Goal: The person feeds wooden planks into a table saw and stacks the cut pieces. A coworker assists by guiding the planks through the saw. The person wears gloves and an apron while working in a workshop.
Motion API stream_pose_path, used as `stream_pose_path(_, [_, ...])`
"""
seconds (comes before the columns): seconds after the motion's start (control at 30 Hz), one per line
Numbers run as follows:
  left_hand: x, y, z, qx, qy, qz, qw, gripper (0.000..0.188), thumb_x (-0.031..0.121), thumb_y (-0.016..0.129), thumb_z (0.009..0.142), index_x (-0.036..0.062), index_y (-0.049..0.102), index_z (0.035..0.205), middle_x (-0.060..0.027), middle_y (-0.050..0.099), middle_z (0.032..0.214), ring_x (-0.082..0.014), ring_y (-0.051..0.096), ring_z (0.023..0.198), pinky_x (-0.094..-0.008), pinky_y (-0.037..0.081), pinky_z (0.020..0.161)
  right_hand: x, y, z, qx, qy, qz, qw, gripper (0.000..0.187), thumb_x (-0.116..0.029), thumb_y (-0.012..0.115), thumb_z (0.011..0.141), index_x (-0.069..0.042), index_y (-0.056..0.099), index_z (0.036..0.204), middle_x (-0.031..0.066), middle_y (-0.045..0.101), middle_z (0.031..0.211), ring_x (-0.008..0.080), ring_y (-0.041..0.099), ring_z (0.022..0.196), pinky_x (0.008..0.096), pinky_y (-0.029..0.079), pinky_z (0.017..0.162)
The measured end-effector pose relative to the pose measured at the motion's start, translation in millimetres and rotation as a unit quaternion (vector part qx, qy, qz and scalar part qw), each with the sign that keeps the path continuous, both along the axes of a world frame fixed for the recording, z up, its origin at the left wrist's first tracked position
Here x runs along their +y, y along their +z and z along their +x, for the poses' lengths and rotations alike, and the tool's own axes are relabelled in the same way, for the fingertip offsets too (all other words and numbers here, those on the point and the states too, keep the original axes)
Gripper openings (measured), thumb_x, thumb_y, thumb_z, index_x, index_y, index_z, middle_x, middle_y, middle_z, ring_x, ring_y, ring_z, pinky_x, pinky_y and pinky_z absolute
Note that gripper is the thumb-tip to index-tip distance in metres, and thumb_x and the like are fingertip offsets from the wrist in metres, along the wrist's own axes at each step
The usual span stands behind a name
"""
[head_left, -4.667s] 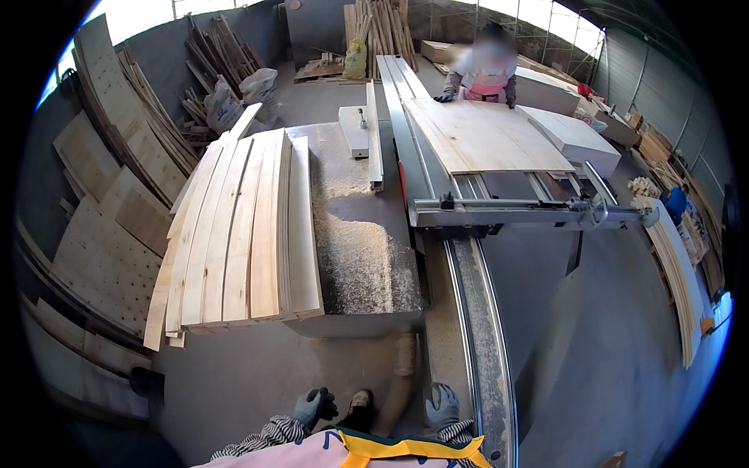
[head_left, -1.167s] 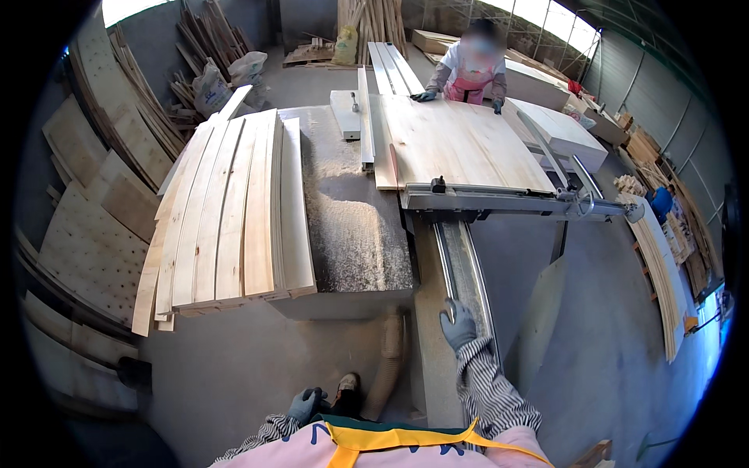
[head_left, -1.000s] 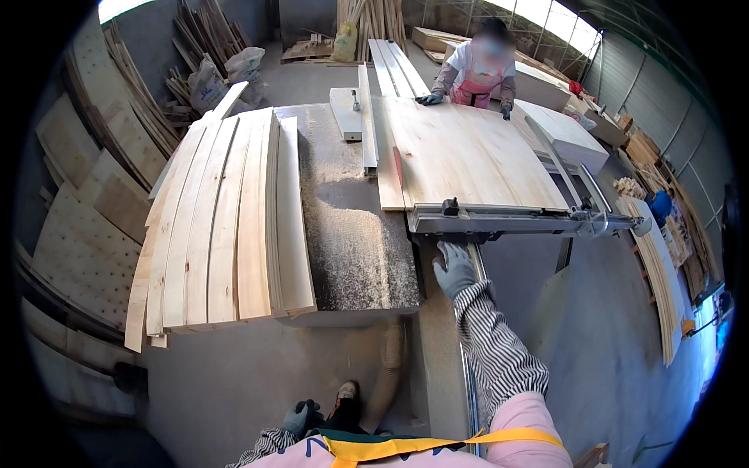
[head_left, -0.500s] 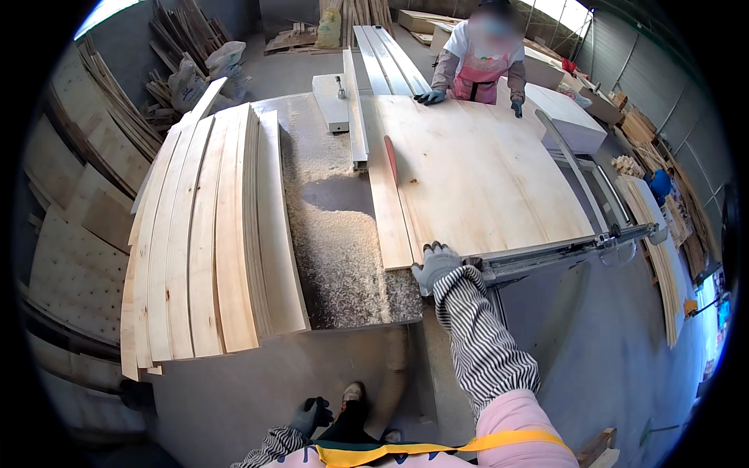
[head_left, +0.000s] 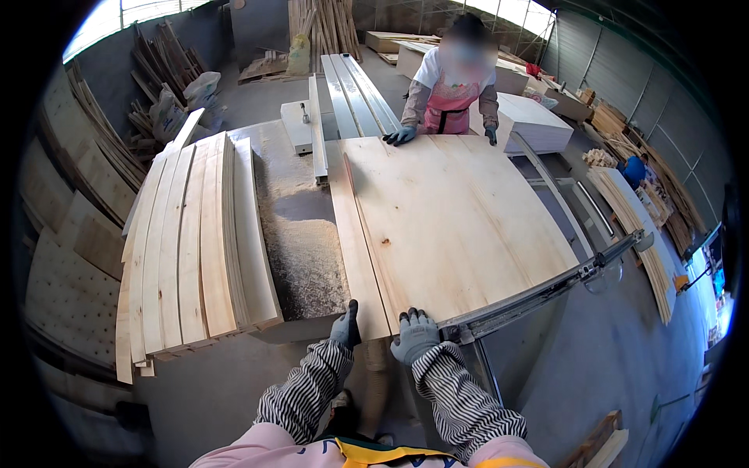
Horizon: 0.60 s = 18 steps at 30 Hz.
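Observation:
A large pale plywood sheet [head_left: 460,226] lies on a panel saw table, with a long narrow strip [head_left: 355,249] along its left side and a thin line between them. A reddish blade-like piece [head_left: 349,173] stands in that line near the far end. My left hand [head_left: 346,325], in a grey glove with dark fingertips, grips the strip's near left edge; some of its fingers are hidden. My right hand [head_left: 415,337], gloved alike, rests at the sheet's near edge beside the line, fingers spread over the top. Both sleeves are striped.
Across the table a co-worker [head_left: 456,86] in a pink apron has gloved hands at the sheet's far edge. Stacked boards [head_left: 183,242] stand left of the sawdust-covered tabletop [head_left: 308,249]. A metal rail [head_left: 538,292] crosses at right. A hose [head_left: 377,382] hangs below.
My left hand has risen from my side to the strip. Sheet and strip have moved toward me, their near ends now past the table edge. My right hand stays at the sheet's near edge.

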<state>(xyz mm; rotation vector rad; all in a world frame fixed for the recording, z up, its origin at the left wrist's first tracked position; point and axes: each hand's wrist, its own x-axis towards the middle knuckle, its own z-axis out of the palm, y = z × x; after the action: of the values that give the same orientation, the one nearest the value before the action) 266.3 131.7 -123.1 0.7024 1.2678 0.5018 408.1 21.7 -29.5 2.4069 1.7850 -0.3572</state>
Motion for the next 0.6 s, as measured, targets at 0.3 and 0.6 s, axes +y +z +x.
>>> stream_pose_path(0.3, [-114.7, -8.9, 3.5, 0.068, 0.067, 0.157, 0.983, 0.045, 0.045, 0.063, 0.086, 0.0000, 0.063, 0.089, -0.0074, 0.064, 0.077, -0.0138, 0.056, 0.066, -0.0300, 0.046, 0.060, -122.5, 0.8, -27.8, 0.002, 0.006, 0.037, 0.999, 0.062, -0.032, 0.050, 0.075, 0.000, 0.046, 0.128, 0.0216, 0.042, 0.137, 0.0359, 0.038, 0.127, 0.0443, 0.030, 0.104])
stream_pose_path(0.6, [-189.5, 59.2, -55.3, 0.059, 0.051, 0.168, 0.983, 0.040, 0.040, 0.061, 0.089, 0.0009, 0.063, 0.080, -0.0016, 0.059, 0.067, -0.0095, 0.050, 0.060, -0.0263, 0.042, 0.057, -170.3, 24.7, -41.1, 0.078, -0.026, -0.030, 0.996, 0.065, -0.041, 0.058, 0.078, -0.008, 0.043, 0.133, 0.0159, 0.041, 0.137, 0.0368, 0.035, 0.128, 0.0486, 0.028, 0.104])
